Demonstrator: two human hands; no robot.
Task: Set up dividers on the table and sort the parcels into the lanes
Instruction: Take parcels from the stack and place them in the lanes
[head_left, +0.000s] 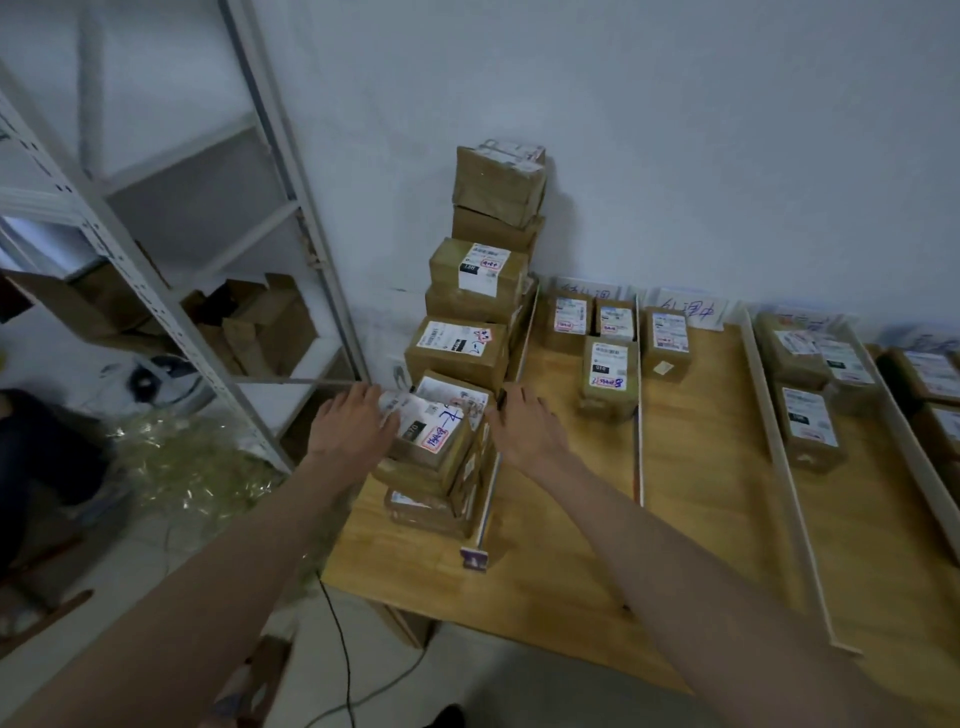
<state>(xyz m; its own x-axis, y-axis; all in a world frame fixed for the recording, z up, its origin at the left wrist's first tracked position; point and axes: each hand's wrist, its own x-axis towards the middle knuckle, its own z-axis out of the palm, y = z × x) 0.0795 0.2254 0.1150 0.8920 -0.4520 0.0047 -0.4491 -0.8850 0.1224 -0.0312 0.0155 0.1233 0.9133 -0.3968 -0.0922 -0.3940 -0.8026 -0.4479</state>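
Note:
A brown labelled parcel (434, 431) tops the near stack in the leftmost lane of the wooden table (561, 561). My left hand (353, 423) touches its left side with straight fingers. My right hand (524, 428) lies with straight fingers against its right side, next to the first white divider (491, 493). Behind it, taller stacks of parcels (467, 306) rise against the wall. More dividers (639, 415) (774, 452) split the table into lanes, each holding a few labelled parcels (605, 374) (808, 421).
A white metal shelf rack (171, 291) with flattened cardboard stands left of the table. Crumpled clear plastic wrap (192, 457) lies on the floor below it. A black cable (337, 639) runs under the table's front edge. Handwritten lane signs (688, 309) lean on the wall.

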